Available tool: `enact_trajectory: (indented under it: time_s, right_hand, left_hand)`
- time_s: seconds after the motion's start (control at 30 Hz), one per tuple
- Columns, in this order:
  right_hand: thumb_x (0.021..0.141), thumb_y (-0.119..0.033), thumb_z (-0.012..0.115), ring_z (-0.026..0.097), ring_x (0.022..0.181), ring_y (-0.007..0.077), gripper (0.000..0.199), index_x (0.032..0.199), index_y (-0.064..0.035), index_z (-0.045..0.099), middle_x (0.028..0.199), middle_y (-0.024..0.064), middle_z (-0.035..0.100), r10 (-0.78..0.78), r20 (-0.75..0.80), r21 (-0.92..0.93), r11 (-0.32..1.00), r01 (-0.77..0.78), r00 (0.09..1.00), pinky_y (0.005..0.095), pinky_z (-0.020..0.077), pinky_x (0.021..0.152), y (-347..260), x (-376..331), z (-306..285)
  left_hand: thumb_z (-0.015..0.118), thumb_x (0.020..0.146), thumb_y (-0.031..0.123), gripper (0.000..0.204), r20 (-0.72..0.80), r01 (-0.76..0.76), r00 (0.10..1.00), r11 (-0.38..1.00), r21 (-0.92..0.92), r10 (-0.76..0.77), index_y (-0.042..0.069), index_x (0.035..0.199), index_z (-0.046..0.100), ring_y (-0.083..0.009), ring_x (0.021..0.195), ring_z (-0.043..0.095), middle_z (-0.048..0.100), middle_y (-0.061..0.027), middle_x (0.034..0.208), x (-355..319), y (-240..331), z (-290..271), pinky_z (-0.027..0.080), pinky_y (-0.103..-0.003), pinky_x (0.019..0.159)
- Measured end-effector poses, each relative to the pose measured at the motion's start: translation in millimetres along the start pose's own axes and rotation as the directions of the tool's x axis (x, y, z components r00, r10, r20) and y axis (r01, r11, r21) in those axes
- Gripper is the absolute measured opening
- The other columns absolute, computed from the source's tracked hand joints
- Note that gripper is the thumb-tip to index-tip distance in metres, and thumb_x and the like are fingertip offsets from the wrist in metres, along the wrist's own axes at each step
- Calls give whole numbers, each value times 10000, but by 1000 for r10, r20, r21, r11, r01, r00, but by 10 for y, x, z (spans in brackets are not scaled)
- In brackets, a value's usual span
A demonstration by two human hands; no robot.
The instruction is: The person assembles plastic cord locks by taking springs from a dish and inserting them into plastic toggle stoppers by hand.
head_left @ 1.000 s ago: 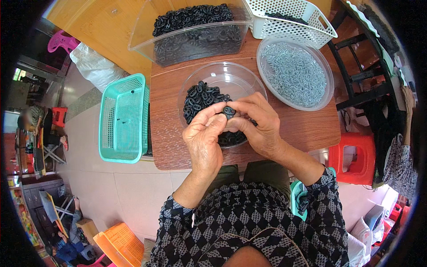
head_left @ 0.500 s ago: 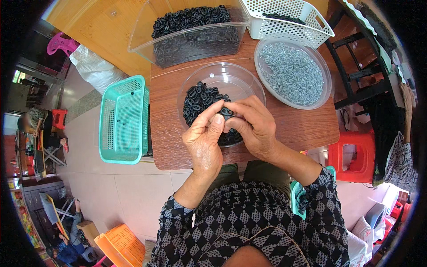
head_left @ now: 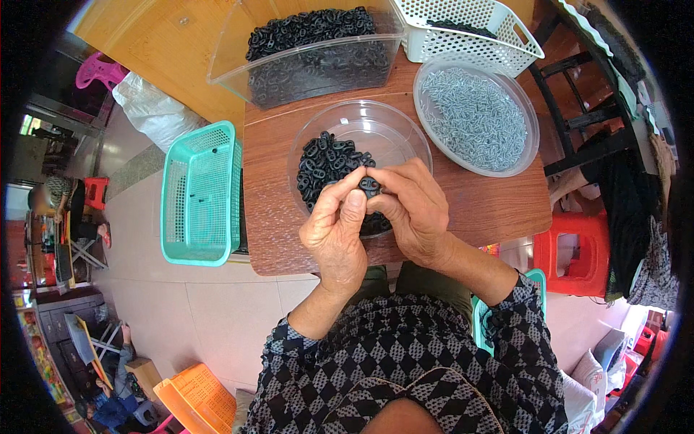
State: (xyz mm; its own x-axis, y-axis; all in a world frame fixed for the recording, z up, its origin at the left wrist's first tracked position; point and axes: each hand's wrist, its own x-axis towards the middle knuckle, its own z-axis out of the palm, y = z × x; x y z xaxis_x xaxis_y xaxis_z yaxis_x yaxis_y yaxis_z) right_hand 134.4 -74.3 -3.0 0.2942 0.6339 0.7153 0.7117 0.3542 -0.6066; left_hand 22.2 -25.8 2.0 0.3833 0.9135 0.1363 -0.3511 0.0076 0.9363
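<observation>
Between the fingertips of both hands I hold one small black oval part with two holes (head_left: 369,186). My left hand (head_left: 335,230) pinches it from the left, thumb and fingers pressed together. My right hand (head_left: 413,206) grips its right side between thumb and forefinger. Just below the hands is a round clear plastic bowl (head_left: 418,130), with a heap of similar black parts (head_left: 322,165) in its left and near side. My hands cover some of that heap. To the right, a round translucent tray (head_left: 533,137) holds many small silvery screws or pins (head_left: 473,119).
A clear bin (head_left: 318,90) of black parts stands at the back of the wooden table (head_left: 269,217), beside a white perforated basket (head_left: 470,54). A turquoise basket (head_left: 202,249) is at the left, and a red stool (head_left: 571,253) at the right. Other people sit around.
The part in my fingertips has turned, so its face shows differently. Both hands have shifted very slightly. At the right edge, another person's limbs have moved.
</observation>
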Motion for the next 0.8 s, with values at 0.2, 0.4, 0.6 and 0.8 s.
enact_trajectory:
  time_s: [0.2, 0.4, 0.6, 0.8]
  right_hand:
    - [722, -58, 700, 557, 703, 275, 317, 1004, 50, 603, 875, 149, 603, -47, -32, 17, 999, 48, 998, 342, 450, 580, 3, 3, 8]
    - [729, -57, 696, 566, 699, 275, 291, 987, 47, 610, 850, 144, 605, -26, -72, 64, 997, 31, 997, 339, 458, 586, -35, -1, 48]
    - [731, -53, 692, 565, 687, 270, 274, 971, 49, 607, 830, 144, 603, -22, -84, 58, 998, 27, 996, 334, 457, 576, -67, 3, 62]
    - [740, -48, 679, 554, 664, 262, 257, 968, 45, 603, 815, 138, 593, -63, -92, 47, 997, 67, 994, 333, 444, 557, -70, -20, 72]
  left_hand:
    - [589, 903, 88, 242, 13, -122, 992, 991, 47, 122, -57, 1097, 595, -97, 903, 544, 631, -93, 1058, -35, -94, -8, 444, -233, 831]
    - [568, 920, 98, 220, -5, -196, 981, 980, 38, 196, -51, 1082, 575, -104, 923, 532, 607, -85, 1042, -61, -172, -8, 442, -245, 839]
    - [559, 929, 117, 225, -19, -252, 967, 965, 75, 254, -48, 1082, 574, -97, 871, 513, 566, -53, 994, -65, -191, 35, 440, -234, 799]
    - [565, 928, 145, 218, -42, -305, 949, 945, 117, 311, -43, 1037, 578, -88, 828, 475, 505, -23, 901, -87, -201, 62, 423, -214, 734]
